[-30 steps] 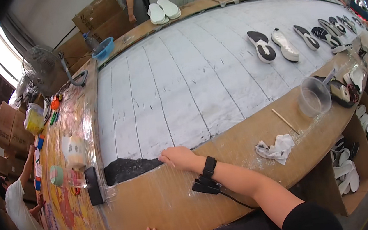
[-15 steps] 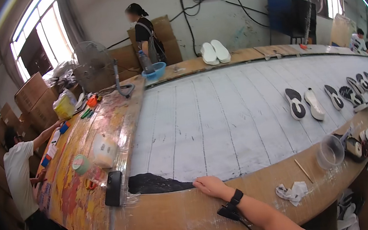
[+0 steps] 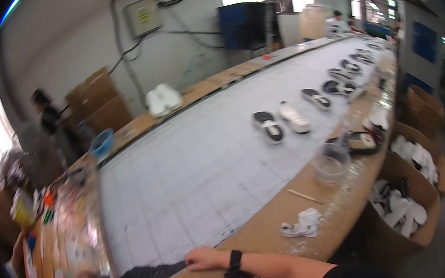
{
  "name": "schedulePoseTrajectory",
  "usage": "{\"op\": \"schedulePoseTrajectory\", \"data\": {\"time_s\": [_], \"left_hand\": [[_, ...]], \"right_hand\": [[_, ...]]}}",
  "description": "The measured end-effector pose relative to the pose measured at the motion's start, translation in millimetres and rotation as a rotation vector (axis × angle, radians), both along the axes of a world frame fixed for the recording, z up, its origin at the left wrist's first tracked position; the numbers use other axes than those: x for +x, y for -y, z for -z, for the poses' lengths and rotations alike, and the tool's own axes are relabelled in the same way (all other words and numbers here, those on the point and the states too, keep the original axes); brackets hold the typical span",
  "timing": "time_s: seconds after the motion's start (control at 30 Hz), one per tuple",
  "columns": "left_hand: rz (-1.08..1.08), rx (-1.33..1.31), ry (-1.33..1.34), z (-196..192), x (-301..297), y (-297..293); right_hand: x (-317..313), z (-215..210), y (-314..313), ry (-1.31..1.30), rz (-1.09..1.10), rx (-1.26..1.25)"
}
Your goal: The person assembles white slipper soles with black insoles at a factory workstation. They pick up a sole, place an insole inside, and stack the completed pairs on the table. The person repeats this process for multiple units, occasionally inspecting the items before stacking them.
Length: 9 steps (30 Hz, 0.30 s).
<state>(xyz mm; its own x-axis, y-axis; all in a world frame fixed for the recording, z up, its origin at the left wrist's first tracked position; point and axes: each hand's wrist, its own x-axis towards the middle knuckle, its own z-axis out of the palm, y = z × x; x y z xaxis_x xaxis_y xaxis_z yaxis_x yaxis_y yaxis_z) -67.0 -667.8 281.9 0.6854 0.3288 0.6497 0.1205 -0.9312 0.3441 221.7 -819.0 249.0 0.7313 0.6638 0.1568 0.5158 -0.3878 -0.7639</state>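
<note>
My right hand (image 3: 206,257) rests palm down on the near edge of a long white belt surface (image 3: 185,192), its fingers curled and pressed together. What lies under the fingertips, if anything, is hidden. A black band with a small dark device (image 3: 237,275) circles that wrist, and a cord trails from it. Just left of the fingers, touching or nearly so, is a flat black patch (image 3: 150,277) along the belt's edge. My left hand is out of the picture. On the belt, to the right, lie a black-and-white shoe sole (image 3: 269,127), a white sole (image 3: 293,118) and several more beyond.
The cardboard-covered ledge holds a crumpled tissue (image 3: 302,224), a thin stick (image 3: 306,196) and a clear plastic tub (image 3: 331,163). Below right stand cartons (image 3: 429,220) of soles. White soles (image 3: 164,100) and a blue basin (image 3: 102,144) sit at the back. A person (image 3: 55,122) stands far left.
The view has swung to the right, bringing the cartons of soles into sight. My left hand has dropped out of view. My right hand stays beside the black patch.
</note>
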Motion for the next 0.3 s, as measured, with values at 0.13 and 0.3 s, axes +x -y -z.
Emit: {"op": "schedulePoseTrajectory", "data": {"time_s": [0.13,0.3], "left_hand": [[0.014,0.043,0.173,-7.7,13.3,6.1],[0.018,0.001,0.110,-7.6,15.0,3.3]], "right_hand": [[-5.3,-11.2,1.6,-0.027,0.030,0.079],[0.2,8.6,-2.1,0.063,0.040,0.073]]}}
